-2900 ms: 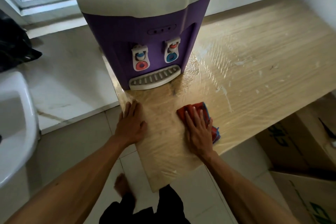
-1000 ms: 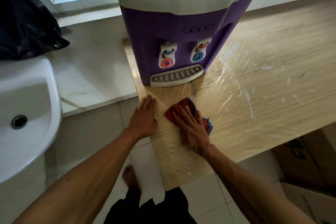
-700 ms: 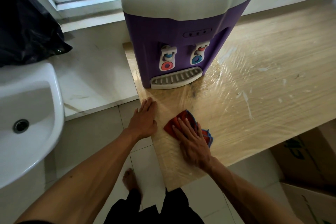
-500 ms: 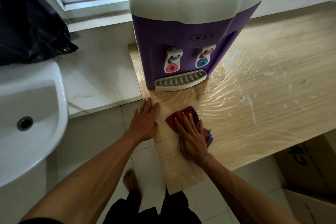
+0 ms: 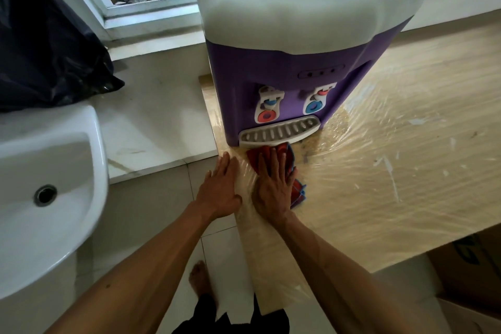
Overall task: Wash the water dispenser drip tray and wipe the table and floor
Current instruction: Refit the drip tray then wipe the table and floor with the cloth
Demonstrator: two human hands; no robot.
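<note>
1. The drip tray (image 5: 279,133) sits seated in the base of the water dispenser (image 5: 284,62), which stands at the table's (image 5: 406,198) far left corner. The tray looks pale and in place. Whether it has been washed I cannot tell, though its being refitted suggests that step is probably behind.
2. Wiping the table is the step in hand. The right grip (image 5: 273,184) lies flat, fingers straight, and presses a red cloth (image 5: 282,150) onto the film-covered top. The cloth's far edge touches the front lip of the tray.
3. The left grip (image 5: 221,190) also lies flat with fingers straight and holds nothing. It rests on the table's left edge just beside the right one, seemingly as a brace.
4. Much of the table seems left to do. A wet sheen (image 5: 333,127) lies beside the dispenser's right side. White streaks (image 5: 387,171) mark the middle and right of the top, well apart from the cloth.
5. The floor (image 5: 151,211) below the left edge shows no cloth on it, so that wipe is judged not yet begun.
6. My estimate is somewhere around the middle of the job. The strip in front of the dispenser is being done, and the rest of the table and the floor are to follow.
</note>
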